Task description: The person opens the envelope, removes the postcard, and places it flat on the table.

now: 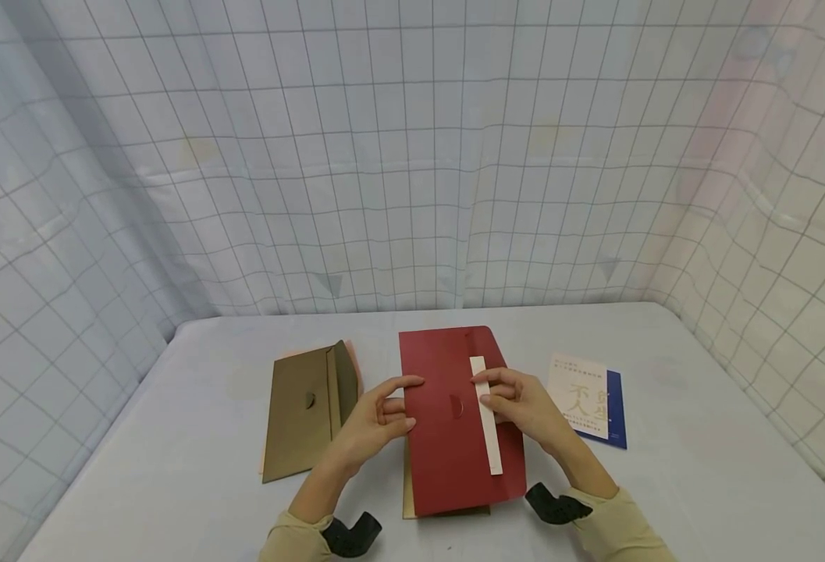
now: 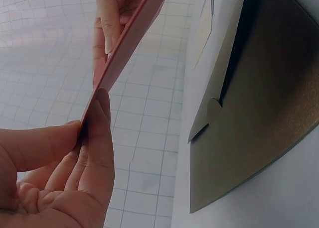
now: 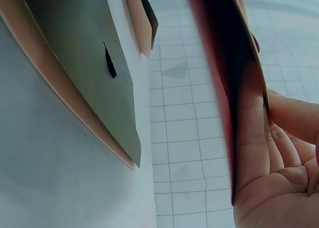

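Observation:
A red paper envelope point(image 1: 436, 453) with a half-moon slot is held above the table, tilted, in both hands. My left hand point(image 1: 375, 417) pinches its left edge, thumb on one side and fingers on the other, as the left wrist view shows. Along the right part of the envelope runs a white strip point(image 1: 492, 445). My right hand point(image 1: 524, 402) grips the envelope there, its thumb and forefinger at the strip. In the right wrist view, fingers point(image 3: 251, 133) reach into a dark gap beside the red flap point(image 3: 214, 68). Underneath lies a gold envelope point(image 1: 408, 496), mostly hidden.
At the left lies another gold envelope point(image 1: 296, 417), its flap raised, over a peach-coloured sheet point(image 1: 353, 359). To the right, a pale printed card point(image 1: 578, 390) overlaps a dark blue one point(image 1: 616, 406). White gridded curtains point(image 1: 412, 156) surround the white table point(image 1: 187, 437).

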A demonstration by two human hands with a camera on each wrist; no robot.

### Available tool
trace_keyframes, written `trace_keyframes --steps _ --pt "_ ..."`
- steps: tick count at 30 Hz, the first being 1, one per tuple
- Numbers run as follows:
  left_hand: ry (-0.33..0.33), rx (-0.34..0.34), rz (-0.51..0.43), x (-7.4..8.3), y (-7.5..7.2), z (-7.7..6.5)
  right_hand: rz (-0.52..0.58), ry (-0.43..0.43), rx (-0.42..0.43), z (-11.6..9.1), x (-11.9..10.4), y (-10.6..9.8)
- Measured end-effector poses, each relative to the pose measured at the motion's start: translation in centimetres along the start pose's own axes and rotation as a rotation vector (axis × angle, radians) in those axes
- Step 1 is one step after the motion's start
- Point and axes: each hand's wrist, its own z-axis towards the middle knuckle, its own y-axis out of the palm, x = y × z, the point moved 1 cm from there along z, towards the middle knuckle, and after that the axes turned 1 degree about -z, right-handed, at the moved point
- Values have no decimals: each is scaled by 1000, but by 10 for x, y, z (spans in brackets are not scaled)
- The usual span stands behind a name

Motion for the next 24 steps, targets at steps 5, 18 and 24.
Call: trace_keyframes --steps 5,18,24 --pt "-17 7 -1 0 0 0 -39 8 13 -1 0 0" --pt "-9 31 1 0 -3 -1 -139 3 85 -2 -2 -2" --pt "-25 49 -2 1 -4 -1 -164 31 142 -1 -3 -3"
